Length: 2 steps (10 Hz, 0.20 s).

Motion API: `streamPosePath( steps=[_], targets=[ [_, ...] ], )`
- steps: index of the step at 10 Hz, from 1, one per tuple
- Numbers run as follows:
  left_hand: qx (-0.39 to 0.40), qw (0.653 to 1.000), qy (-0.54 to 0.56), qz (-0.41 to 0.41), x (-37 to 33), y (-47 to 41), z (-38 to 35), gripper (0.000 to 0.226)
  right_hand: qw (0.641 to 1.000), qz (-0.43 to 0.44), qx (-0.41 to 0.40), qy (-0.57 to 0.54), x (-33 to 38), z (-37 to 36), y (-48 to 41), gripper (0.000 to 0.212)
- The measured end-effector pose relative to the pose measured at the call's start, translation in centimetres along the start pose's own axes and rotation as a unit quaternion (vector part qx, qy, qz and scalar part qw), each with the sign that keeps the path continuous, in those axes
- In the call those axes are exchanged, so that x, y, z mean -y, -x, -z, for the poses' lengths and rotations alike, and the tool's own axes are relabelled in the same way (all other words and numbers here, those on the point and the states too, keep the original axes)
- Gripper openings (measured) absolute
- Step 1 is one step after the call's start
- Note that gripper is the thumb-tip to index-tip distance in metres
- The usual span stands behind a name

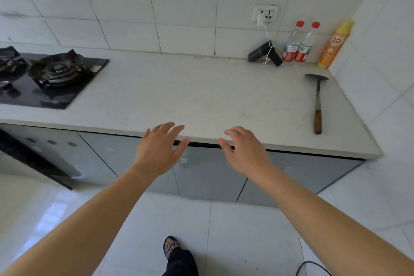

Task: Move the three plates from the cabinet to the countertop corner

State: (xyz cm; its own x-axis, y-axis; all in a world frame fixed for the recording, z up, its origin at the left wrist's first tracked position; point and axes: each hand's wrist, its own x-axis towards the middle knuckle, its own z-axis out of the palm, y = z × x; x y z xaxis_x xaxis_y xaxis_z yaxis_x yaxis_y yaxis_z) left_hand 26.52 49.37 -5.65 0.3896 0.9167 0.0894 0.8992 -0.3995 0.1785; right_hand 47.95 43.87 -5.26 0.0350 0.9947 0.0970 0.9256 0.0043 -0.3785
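Both hands — left hand (158, 152), right hand (243, 152) — empty, spread over smooth pale countertop (201, 96).

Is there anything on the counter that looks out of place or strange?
Only slightly: a black device lies tipped against the wall, charging by a white cable. A spatula lies loose near the corner. Nothing is spilled or broken.

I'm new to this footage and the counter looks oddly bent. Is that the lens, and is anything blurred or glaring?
Head view: the wide lens bows the countertop edge and tile lines; both hands look slightly soft; the floor shows pale window glare at lower left; light is even, shadows faint.
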Motion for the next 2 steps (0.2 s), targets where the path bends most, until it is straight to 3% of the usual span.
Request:
streamPosePath(
  steps=[2],
  targets=[
    [-0.088,0.996,-0.022,-0.001,-2.0,4.1,6.9,0.071,0.998,0.034,-0.055,0.025,2.6,6.3,3.1,0.052]
  ],
)
